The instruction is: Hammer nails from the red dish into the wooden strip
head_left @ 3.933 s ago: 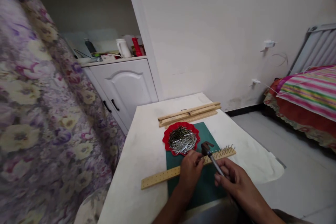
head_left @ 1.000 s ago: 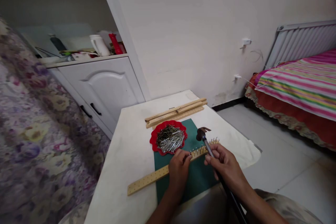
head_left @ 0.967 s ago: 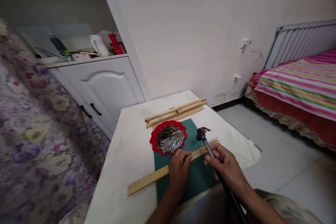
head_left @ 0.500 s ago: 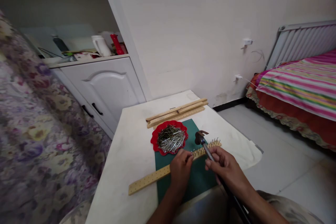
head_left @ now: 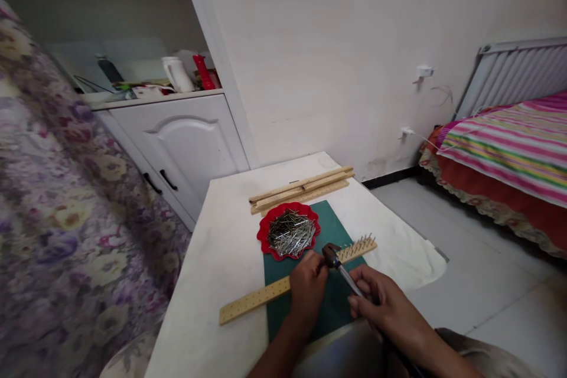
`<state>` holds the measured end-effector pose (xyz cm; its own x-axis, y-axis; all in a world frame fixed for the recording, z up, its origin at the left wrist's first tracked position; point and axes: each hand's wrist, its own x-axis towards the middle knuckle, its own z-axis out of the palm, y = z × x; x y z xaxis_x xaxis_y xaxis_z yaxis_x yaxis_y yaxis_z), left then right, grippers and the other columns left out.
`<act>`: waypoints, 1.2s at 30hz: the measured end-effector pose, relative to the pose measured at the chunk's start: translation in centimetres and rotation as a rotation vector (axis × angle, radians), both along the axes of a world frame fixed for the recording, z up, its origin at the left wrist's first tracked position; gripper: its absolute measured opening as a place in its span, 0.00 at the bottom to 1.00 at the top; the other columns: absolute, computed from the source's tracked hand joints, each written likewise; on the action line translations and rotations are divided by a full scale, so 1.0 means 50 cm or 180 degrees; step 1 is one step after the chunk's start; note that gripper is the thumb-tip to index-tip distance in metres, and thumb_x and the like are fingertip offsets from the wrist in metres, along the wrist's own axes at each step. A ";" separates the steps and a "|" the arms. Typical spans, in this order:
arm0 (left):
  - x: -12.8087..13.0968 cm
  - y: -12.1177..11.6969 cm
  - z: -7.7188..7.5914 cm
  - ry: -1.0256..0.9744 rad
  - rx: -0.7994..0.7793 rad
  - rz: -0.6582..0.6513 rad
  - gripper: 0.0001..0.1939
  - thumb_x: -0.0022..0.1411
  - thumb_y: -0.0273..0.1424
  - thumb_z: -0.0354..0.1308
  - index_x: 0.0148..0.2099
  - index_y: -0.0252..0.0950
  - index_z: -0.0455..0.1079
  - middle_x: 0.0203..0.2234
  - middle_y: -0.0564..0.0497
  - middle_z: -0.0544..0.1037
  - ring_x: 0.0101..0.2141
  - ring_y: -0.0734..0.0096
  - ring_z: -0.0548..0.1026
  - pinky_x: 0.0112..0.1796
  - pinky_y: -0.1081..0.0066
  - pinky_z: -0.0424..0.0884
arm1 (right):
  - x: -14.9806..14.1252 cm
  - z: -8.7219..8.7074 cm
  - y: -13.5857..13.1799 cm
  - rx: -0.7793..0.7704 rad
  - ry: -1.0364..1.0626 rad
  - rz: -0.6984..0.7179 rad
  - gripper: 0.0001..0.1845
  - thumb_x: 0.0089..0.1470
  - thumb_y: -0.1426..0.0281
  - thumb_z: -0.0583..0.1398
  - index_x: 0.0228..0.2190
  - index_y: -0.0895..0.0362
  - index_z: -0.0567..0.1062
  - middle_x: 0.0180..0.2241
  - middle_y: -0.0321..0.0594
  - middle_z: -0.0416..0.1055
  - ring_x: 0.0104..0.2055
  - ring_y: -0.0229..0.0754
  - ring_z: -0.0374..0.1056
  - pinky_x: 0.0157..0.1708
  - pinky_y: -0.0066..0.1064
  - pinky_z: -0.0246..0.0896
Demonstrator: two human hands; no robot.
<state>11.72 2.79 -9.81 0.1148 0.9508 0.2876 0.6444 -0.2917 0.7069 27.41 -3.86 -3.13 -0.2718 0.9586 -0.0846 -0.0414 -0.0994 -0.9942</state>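
Observation:
My right hand (head_left: 383, 298) is closed around the handle of a hammer (head_left: 348, 279). The hammer's head is down at the fingertips of my left hand (head_left: 308, 283). Those fingertips are pinched together on a nail over the wooden strip, and the nail itself is mostly hidden by the head. The strip (head_left: 254, 301) lies slantwise under my left hand, with rows of small holes in its left part. Several nails (head_left: 359, 243) stand upright in its right end. Behind my left hand is a red scalloped dish (head_left: 264, 239) heaped with loose nails (head_left: 290, 233).
A green mat (head_left: 339, 307) lies under the strip on the white-covered table (head_left: 208, 248). More wooden strips (head_left: 303, 189) are stacked at the table's far side. Around it are a white cabinet (head_left: 190, 147), a floral curtain (head_left: 80, 218) and a bed (head_left: 509, 159).
The hammer head has come down and left, from above the strip to my left fingertips. My left hand stays on the strip. The whole view has shifted slightly.

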 end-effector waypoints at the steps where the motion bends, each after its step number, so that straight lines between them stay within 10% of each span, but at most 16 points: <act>1: 0.000 0.000 0.000 0.0005 0.0000 0.0004 0.07 0.54 0.25 0.50 0.26 0.35 0.67 0.23 0.55 0.68 0.26 0.76 0.67 0.28 0.76 0.57 | 0.000 0.001 0.000 0.0007 0.0003 -0.0005 0.04 0.47 0.73 0.58 0.28 0.56 0.66 0.22 0.30 0.63 0.22 0.32 0.57 0.14 0.18 0.45; 17: -0.001 -0.008 -0.001 0.0034 0.0017 -0.0096 0.09 0.57 0.25 0.49 0.26 0.35 0.67 0.24 0.53 0.68 0.27 0.74 0.67 0.28 0.75 0.58 | -0.001 0.001 -0.001 0.0024 0.0159 0.0038 0.04 0.47 0.71 0.59 0.28 0.57 0.67 0.23 0.31 0.65 0.25 0.35 0.60 0.25 0.24 0.54; 32: -0.155 0.050 0.107 0.1466 0.0172 -0.0808 0.12 0.61 0.30 0.46 0.36 0.41 0.72 0.33 0.52 0.72 0.35 0.70 0.69 0.33 0.74 0.62 | -0.003 0.021 0.010 0.0286 0.0140 -0.0060 0.06 0.49 0.67 0.60 0.29 0.57 0.70 0.24 0.34 0.67 0.27 0.37 0.63 0.28 0.26 0.58; 36: -0.147 0.069 0.105 0.0689 0.0190 -0.0685 0.08 0.54 0.32 0.56 0.25 0.39 0.72 0.24 0.53 0.72 0.28 0.71 0.69 0.29 0.75 0.61 | -0.003 0.016 0.010 0.0165 0.0080 -0.0058 0.06 0.49 0.66 0.59 0.29 0.56 0.69 0.22 0.32 0.67 0.23 0.36 0.60 0.22 0.24 0.56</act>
